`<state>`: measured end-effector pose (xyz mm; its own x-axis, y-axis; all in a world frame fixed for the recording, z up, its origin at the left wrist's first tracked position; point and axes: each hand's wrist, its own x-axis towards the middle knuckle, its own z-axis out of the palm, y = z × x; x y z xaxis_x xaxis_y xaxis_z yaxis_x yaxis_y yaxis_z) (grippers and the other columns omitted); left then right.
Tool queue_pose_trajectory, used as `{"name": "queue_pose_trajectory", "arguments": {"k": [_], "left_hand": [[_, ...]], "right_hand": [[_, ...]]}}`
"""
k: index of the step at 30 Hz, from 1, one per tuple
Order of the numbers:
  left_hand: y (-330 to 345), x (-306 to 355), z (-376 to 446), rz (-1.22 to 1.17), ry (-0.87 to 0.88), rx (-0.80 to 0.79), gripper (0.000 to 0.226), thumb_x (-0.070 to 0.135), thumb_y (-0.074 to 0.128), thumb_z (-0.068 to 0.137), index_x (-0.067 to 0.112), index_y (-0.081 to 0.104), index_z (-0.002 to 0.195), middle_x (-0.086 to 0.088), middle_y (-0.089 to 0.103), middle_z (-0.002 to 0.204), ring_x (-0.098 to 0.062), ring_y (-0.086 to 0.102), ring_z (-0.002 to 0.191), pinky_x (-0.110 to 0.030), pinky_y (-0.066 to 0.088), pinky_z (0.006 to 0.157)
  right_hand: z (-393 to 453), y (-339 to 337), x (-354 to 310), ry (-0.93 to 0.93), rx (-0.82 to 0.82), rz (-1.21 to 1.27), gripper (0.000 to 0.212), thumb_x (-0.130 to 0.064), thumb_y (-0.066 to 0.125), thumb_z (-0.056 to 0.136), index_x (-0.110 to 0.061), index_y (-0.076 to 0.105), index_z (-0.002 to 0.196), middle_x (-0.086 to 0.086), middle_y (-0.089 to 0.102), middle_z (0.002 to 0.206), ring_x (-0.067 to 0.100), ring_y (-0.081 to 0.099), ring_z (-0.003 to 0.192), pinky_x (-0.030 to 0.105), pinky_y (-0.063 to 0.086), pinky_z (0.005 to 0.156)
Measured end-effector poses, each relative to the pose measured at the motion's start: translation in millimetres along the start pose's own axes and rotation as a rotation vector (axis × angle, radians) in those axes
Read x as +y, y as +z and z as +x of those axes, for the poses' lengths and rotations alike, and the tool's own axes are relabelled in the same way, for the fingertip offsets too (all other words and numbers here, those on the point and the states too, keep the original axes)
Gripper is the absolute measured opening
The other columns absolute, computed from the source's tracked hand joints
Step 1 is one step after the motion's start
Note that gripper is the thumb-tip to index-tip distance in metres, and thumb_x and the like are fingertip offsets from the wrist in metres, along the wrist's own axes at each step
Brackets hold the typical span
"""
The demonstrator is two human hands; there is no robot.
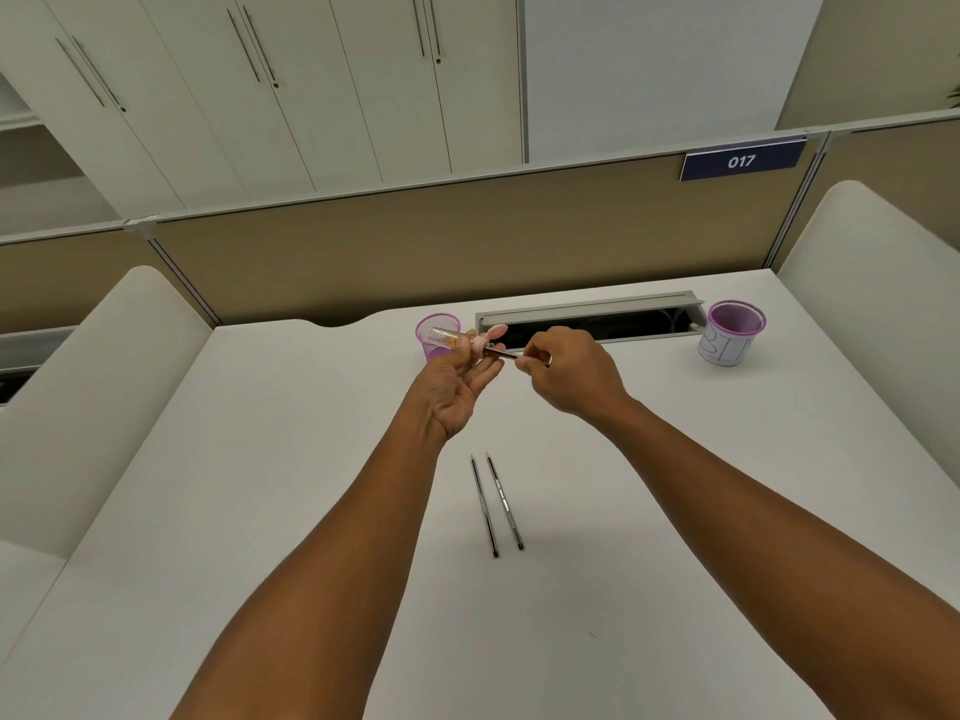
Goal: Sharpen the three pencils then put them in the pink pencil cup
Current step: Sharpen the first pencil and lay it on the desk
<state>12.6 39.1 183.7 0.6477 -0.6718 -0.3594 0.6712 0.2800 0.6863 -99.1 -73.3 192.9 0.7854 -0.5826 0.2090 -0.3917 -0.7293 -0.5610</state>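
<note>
Left hand (457,387), palm up, fingers curled around a clear sharpener (457,339); right hand (566,374) pinches a dark pencil (501,352) entering it, above the counter (260,459). Pink pencil cup (434,327) stands just behind; two pencils (496,504) lie nearer.

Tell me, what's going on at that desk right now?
Left hand holds sharpener; right hand pinches pencil into it. Two pencils lie on desk. Pink cup behind hands, nothing blocking it.
</note>
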Motion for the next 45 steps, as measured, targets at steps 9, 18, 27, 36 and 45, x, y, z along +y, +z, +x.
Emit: {"name": "queue_pose_trajectory", "arguments": {"k": [9, 18, 27, 36, 45], "left_hand": [[0.4, -4.0, -0.2, 0.023, 0.004, -0.016, 0.017, 0.011, 0.036, 0.105, 0.004, 0.05, 0.112, -0.021, 0.067, 0.116, -0.035, 0.058, 0.121, -0.043, 0.045, 0.105], [-2.6, -2.1, 5.8, -0.047, 0.048, 0.018, 0.036, 0.011, 0.038, 0.104, -0.001, 0.038, 0.138, -0.021, 0.064, 0.119, -0.032, 0.062, 0.111, -0.04, 0.05, 0.098], [-5.5, -4.8, 4.9, -0.072, 0.063, -0.056, 0.037, 0.012, 0.044, 0.102, -0.001, 0.041, 0.136, -0.015, 0.072, 0.108, -0.025, 0.071, 0.096, -0.034, 0.055, 0.089], [-5.6, -2.2, 11.4, -0.111, 0.106, -0.043, 0.028, 0.008, 0.049, 0.099, 0.001, 0.052, 0.126, -0.023, 0.06, 0.129, -0.029, 0.066, 0.107, -0.038, 0.054, 0.091], [-4.7, -4.2, 11.5, -0.128, 0.113, -0.079, 0.035, 0.008, 0.049, 0.099, 0.001, 0.05, 0.133, -0.019, 0.066, 0.12, -0.027, 0.069, 0.103, -0.037, 0.058, 0.086]], "right_hand": [[8.5, -10.6, -13.7, 0.381, -0.3, 0.341, 0.031, -0.028, 0.053, 0.094, -0.008, 0.072, 0.081, 0.002, 0.061, 0.072, 0.016, 0.048, 0.061, 0.026, 0.035, 0.053], [-1.2, 8.7, 3.3, -0.005, 0.001, -0.063, 0.02, -0.036, 0.057, 0.093, -0.016, 0.06, 0.09, -0.002, 0.061, 0.083, 0.02, 0.058, 0.076, 0.032, 0.045, 0.064], [16.7, -15.7, -14.1, 0.445, -0.321, 0.346, 0.036, -0.031, 0.049, 0.097, -0.005, 0.069, 0.082, 0.007, 0.058, 0.074, 0.017, 0.043, 0.058, 0.027, 0.032, 0.052], [12.9, -3.6, -6.3, 0.065, -0.072, 0.114, 0.024, -0.036, 0.063, 0.09, -0.013, 0.068, 0.086, 0.002, 0.066, 0.081, 0.02, 0.06, 0.076, 0.028, 0.043, 0.061], [18.1, -17.7, -16.5, 0.369, -0.349, 0.388, 0.038, -0.034, 0.051, 0.097, -0.006, 0.071, 0.08, 0.007, 0.062, 0.071, 0.016, 0.045, 0.055, 0.024, 0.036, 0.049]]}}
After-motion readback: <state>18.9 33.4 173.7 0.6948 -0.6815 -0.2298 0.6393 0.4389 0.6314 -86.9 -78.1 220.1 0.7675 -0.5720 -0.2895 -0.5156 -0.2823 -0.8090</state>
